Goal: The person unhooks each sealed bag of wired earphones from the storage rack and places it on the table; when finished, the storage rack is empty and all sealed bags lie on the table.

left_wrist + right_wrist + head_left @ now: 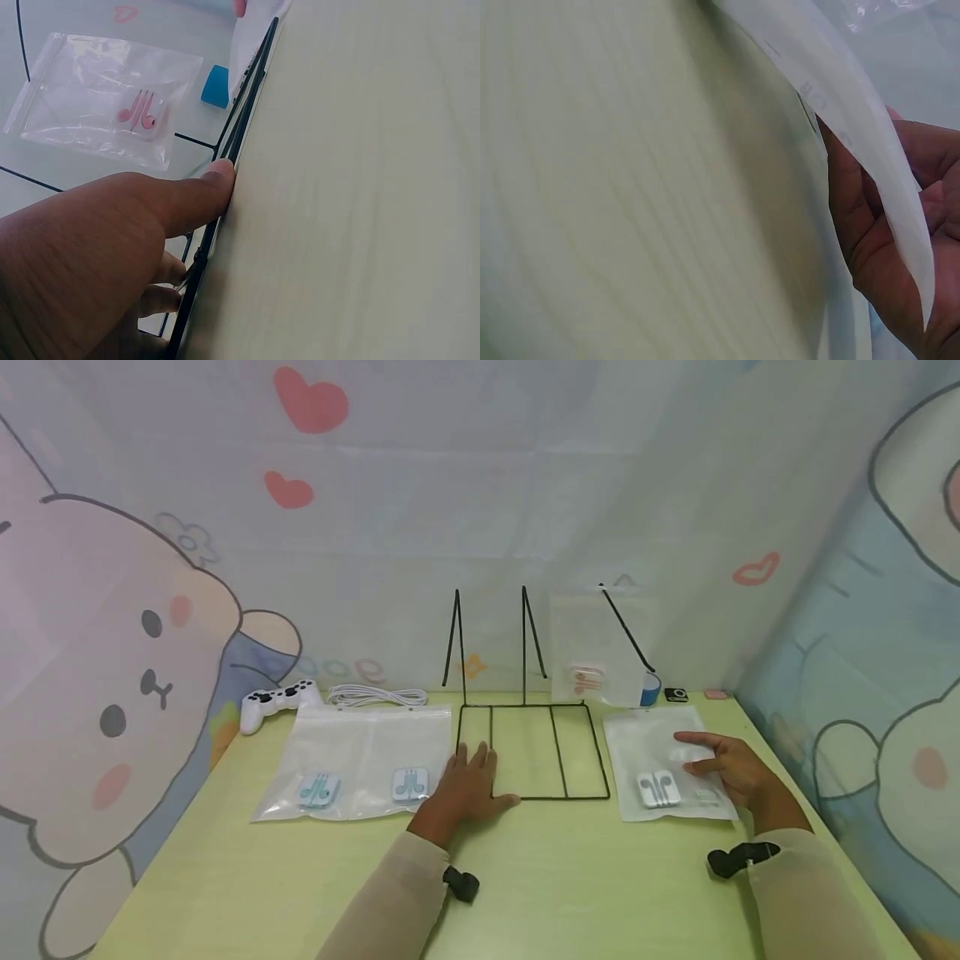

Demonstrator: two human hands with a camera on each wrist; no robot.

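My left hand (471, 787) rests on the left part of a black wire display rack (558, 755), fingers spread. Along its front bar lies the thumb (196, 201) in the left wrist view. At the right, my right hand (731, 768) holds the right edge of a clear zip bag (647, 732) containing white-cased earphones (659, 789) with grey marking. That bag's edge (885, 172) is raised between thumb and fingers in the right wrist view. From the rack's right hook hangs another zip bag (592, 635), with pink earphones (587, 680) inside.
Left of the rack lies a wide zip bag (360, 735) with two blue earphone cases (410, 784). Behind it are a white game controller (279, 700) and a coiled white cable (377, 696). Blue tape (650, 690), a small black device (676, 695) and a pink block (716, 694) stand back right.
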